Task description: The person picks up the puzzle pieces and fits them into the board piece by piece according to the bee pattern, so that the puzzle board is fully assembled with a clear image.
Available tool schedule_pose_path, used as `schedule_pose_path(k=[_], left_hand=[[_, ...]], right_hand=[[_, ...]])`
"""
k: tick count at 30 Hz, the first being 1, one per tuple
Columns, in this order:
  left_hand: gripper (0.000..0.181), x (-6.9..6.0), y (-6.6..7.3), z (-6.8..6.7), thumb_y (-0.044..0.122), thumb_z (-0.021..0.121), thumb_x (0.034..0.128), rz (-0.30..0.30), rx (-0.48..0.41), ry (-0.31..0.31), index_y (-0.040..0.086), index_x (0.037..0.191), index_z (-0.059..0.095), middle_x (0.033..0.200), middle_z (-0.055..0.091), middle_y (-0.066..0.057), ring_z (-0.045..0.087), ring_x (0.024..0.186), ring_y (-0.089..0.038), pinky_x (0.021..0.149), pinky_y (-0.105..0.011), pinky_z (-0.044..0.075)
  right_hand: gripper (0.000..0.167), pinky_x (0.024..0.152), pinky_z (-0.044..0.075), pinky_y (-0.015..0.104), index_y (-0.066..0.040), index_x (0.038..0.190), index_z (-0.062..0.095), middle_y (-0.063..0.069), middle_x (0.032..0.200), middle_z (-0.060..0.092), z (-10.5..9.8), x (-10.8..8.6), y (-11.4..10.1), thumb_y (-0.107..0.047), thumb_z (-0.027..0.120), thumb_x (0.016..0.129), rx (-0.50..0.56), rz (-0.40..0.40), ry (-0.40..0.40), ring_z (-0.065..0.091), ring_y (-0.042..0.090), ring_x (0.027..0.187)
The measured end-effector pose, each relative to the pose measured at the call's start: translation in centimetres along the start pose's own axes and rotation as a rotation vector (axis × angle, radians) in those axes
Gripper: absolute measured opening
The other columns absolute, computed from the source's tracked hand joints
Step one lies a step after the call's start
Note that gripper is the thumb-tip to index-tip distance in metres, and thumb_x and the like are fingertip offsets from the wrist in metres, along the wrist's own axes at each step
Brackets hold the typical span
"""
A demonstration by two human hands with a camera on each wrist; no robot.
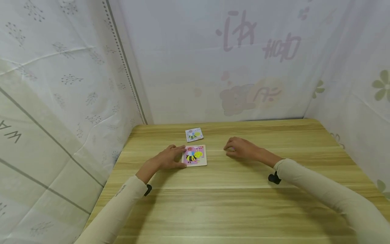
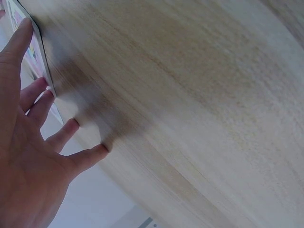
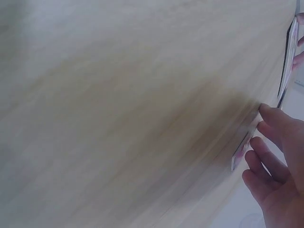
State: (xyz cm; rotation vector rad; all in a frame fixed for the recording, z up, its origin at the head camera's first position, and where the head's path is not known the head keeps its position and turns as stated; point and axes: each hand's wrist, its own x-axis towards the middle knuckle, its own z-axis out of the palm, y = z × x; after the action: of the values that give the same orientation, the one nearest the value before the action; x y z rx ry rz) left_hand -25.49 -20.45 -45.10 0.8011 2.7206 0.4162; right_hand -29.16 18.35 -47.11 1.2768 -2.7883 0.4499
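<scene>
A square wooden puzzle board (image 1: 194, 162) with a yellow-and-black bee on pink lies on the table. My left hand (image 1: 168, 157) is at its left side, thumb by the near corner and index finger by the far corner. In the left wrist view, the fingers of my left hand (image 2: 33, 142) are spread and fairly straight, some touching the board's edge. My right hand (image 1: 242, 149) is low over the table to the right, fingers bent. A small pink puzzle piece (image 3: 240, 153) lies under it; whether the fingertips pinch anything is hidden.
A bee picture card (image 1: 194, 134) lies just behind the board. The wood-grain table (image 1: 210, 210) ends at a pale printed curtain (image 1: 189, 67) behind, with more curtains on both sides. A black wrist strap (image 1: 275, 178) shows below the right sleeve.
</scene>
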Motion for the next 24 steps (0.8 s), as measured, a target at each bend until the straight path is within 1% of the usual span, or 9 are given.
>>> schedule_pose_path(k=[7,12,19,24], left_hand=[[0.080,-0.1,0.0,0.1,0.050,0.073,0.0958,0.015,-0.003,0.010,0.011,0.159,0.044,0.168,0.033,-0.007,0.036,0.147,-0.038,0.115,-0.060,0.037],[0.080,-0.1,0.0,0.0,0.050,0.073,0.0956,0.013,-0.004,0.007,0.011,0.159,0.043,0.168,0.033,-0.006,0.035,0.147,-0.038,0.116,-0.059,0.036],[0.080,-0.1,0.0,-0.1,0.050,0.073,0.0956,0.012,0.003,0.005,0.012,0.159,0.044,0.168,0.033,-0.006,0.037,0.146,-0.037,0.115,-0.059,0.037],[0.080,-0.1,0.0,0.0,0.050,0.072,0.0959,0.018,-0.003,0.006,0.011,0.159,0.044,0.168,0.033,-0.007,0.037,0.146,-0.037,0.115,-0.059,0.037]], right_hand=[[0.022,0.081,0.057,0.037,-0.007,0.112,0.080,0.009,0.112,0.071,-0.2,-1.0,0.9,-0.020,0.079,0.093,-0.007,0.034,0.011,0.065,0.020,0.097],[0.024,0.083,0.057,0.038,-0.008,0.114,0.079,0.010,0.116,0.070,-0.5,-1.8,1.2,-0.022,0.079,0.094,0.010,0.063,0.009,0.064,0.021,0.100],[0.026,0.085,0.057,0.042,-0.007,0.114,0.078,0.011,0.113,0.070,-0.9,-2.5,1.4,-0.019,0.081,0.092,0.016,0.059,0.033,0.065,0.024,0.103],[0.027,0.086,0.056,0.044,-0.006,0.116,0.077,0.011,0.112,0.071,-1.1,-2.7,1.5,-0.019,0.081,0.093,0.026,0.072,0.013,0.065,0.026,0.103]])
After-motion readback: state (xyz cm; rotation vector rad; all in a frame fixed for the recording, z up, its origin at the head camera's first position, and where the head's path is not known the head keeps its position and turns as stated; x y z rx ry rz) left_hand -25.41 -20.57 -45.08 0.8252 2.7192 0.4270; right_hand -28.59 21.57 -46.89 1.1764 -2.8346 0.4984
